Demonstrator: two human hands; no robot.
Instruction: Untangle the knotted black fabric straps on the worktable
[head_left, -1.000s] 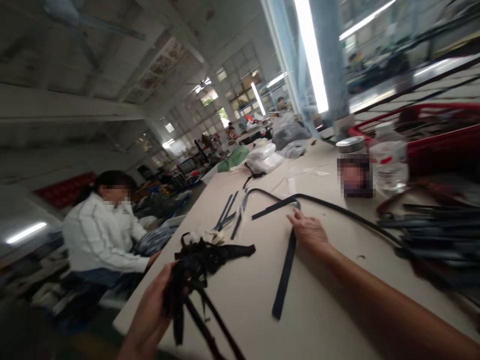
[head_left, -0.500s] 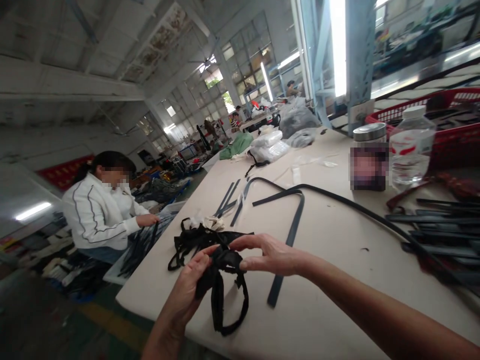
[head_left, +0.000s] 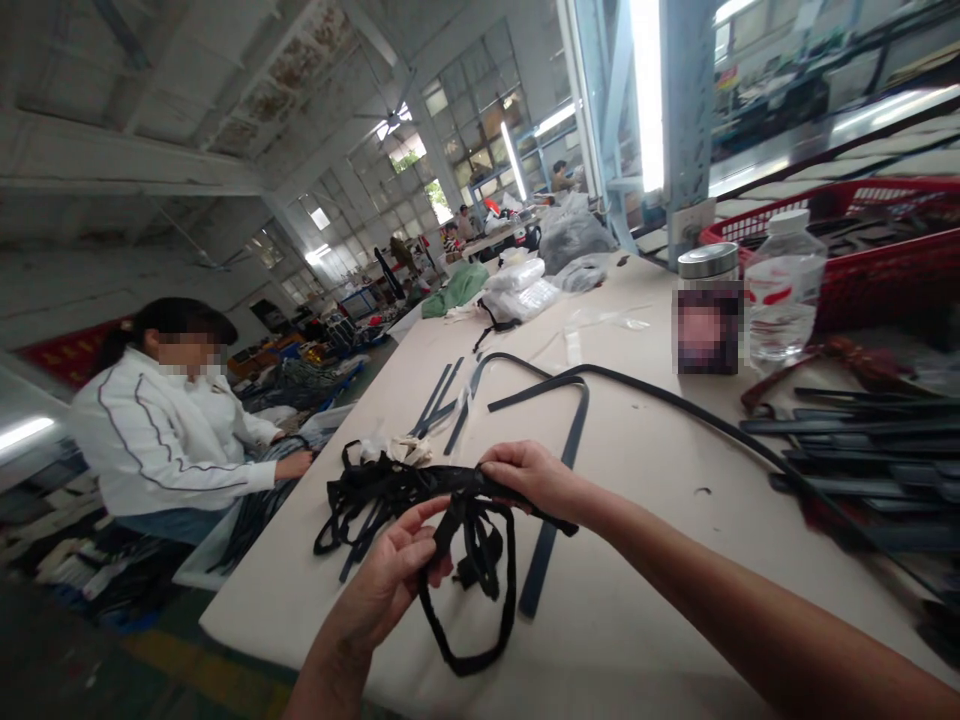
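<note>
Between my hands hangs a looped black fabric strap (head_left: pixel 512 600), its loops drooping over the table. My left hand (head_left: pixel 401 565) pinches it on the left side, thumb against fingers. My right hand (head_left: pixel 529 475) is closed round a stretch of it higher up, with a strap end poking out below the palm. Just behind lies a tangled pile of black straps (head_left: pixel 360 490), partly overlapped by the held piece. A flat dark strip (head_left: pixel 555 545) passes under my right wrist.
The pale table (head_left: pixel 645 620) carries long bent dark strips (head_left: pixel 660 395), a lidded jar (head_left: pixel 709 265), a water bottle (head_left: pixel 784 300) and a red basket (head_left: pixel 885 260). Many black strips (head_left: pixel 862 470) lie at right. A co-worker (head_left: pixel 172 430) sits at left, handling dark strips.
My right hand has closed on the strap and drawn part of it up to the right. The loops have spread out and hang differently. The view has turned slightly right.
</note>
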